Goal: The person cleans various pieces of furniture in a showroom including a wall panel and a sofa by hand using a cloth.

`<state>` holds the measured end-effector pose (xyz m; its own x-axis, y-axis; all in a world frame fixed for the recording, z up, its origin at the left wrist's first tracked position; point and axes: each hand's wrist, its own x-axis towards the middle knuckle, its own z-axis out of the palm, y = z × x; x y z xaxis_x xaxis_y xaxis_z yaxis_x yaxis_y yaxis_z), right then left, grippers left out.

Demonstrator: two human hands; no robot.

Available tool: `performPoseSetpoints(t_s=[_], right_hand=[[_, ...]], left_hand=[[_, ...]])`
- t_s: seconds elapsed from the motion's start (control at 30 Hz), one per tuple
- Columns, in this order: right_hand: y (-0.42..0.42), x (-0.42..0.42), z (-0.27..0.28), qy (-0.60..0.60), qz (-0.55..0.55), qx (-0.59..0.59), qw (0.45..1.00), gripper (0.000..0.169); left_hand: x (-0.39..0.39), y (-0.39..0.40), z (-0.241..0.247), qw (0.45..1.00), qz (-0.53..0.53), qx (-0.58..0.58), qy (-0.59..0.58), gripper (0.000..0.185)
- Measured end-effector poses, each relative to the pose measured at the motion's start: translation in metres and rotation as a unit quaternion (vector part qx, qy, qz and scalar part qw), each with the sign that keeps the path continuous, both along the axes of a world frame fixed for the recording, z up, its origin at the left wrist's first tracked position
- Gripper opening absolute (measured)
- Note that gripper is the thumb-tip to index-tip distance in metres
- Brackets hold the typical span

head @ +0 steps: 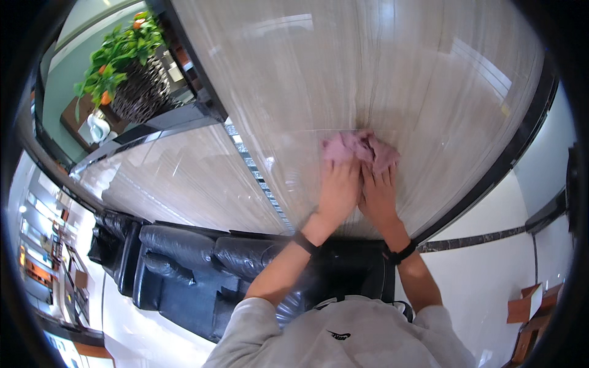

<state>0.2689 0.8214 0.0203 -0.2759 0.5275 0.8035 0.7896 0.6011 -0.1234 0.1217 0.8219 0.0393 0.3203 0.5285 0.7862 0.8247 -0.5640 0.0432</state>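
A crumpled pink cloth (356,145) lies against a glossy, beige-grey veined wall panel (285,83). My left hand (340,186) presses the cloth's left part, with its fingertips over the lower edge. Close beside it, my right hand (379,191) presses the right part of the same cloth. Both palms face the wall, and the hands nearly touch at the thumbs. Dark bands circle both wrists. The folds of the cloth hide part of the wall behind it.
Below me stands a black leather sofa (184,271) along the wall. A mosaic strip (257,175) runs left of my hands. At upper left, a ledge (152,133) holds a potted plant (138,87) and a white ornament (97,126). Cardboard boxes (527,303) sit at lower right.
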Motion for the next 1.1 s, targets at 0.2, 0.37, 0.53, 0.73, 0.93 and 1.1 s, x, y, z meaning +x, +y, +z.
performPoseSetpoints(t_s=[0.2, 0.37, 0.53, 0.73, 0.93, 1.1], right_hand=[[-0.003, 0.025, 0.013, -0.014, 0.007, 0.001, 1.000, 0.058], [0.013, 0.003, 0.123, -0.052, 0.039, 0.089, 0.994, 0.061], [0.019, -0.066, 0.175, -0.059, 0.046, 0.181, 0.981, 0.061], [0.025, -0.114, 0.073, -0.165, 0.067, 0.116, 0.977, 0.047], [-0.002, -0.139, 0.015, -0.105, 0.151, 0.098, 0.978, 0.036], [0.002, -0.076, 0.046, -0.080, 0.072, 0.102, 0.989, 0.039]], left_hand=[[0.026, -0.016, 0.022, 1.000, 0.003, -0.022, -0.007, 0.049], [0.007, 0.005, 0.097, 0.991, 0.009, 0.101, -0.085, 0.047], [-0.058, 0.008, 0.152, 0.979, 0.019, 0.152, -0.133, 0.051], [-0.112, -0.010, 0.045, 0.981, 0.077, 0.042, -0.175, 0.044], [-0.140, -0.025, -0.052, 0.976, 0.150, -0.010, -0.159, 0.050], [-0.071, -0.010, -0.007, 0.982, 0.112, -0.049, -0.145, 0.061]])
